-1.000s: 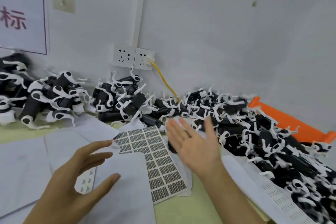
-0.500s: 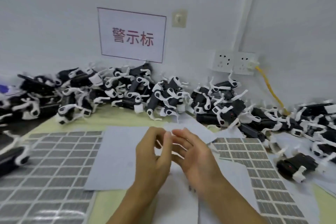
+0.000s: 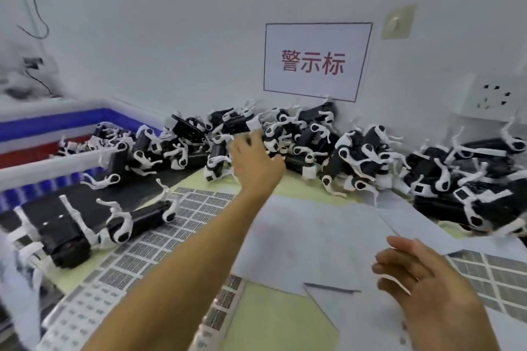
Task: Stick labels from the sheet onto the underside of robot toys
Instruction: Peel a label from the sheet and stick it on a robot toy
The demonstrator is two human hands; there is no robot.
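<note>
Black-and-white robot toys (image 3: 308, 137) lie heaped along the foot of the wall, directly below the white sign (image 3: 316, 61) with red characters, and the heap runs on to either side of that sign. The left hand (image 3: 255, 159) reaches out on a long bare forearm to the heap just left of and below the sign; its fingers are at the toys, but blur and the back of the hand hide whether the grip has closed on one, so I cannot tell. Further left of the sign, one larger robot toy (image 3: 94, 225) lies on its side at the near edge of the pale green bench (image 3: 273, 319), partly on a label sheet (image 3: 159, 239) printed with a grid of small grey labels. Well left of the sign a blue, red and white bin (image 3: 42, 134) holds more toys. Below the sign, nearer the person, blank grey-white backing papers (image 3: 313, 245) overlap on the bench. The right hand (image 3: 425, 285) hovers over these papers, low and right of the sign, its grip wide, fingers relaxed and spread, holding nothing. A second label sheet (image 3: 496, 279) shows just beyond that hand. Right of the sign a white wall socket (image 3: 496, 98) sits above the toys.
</note>
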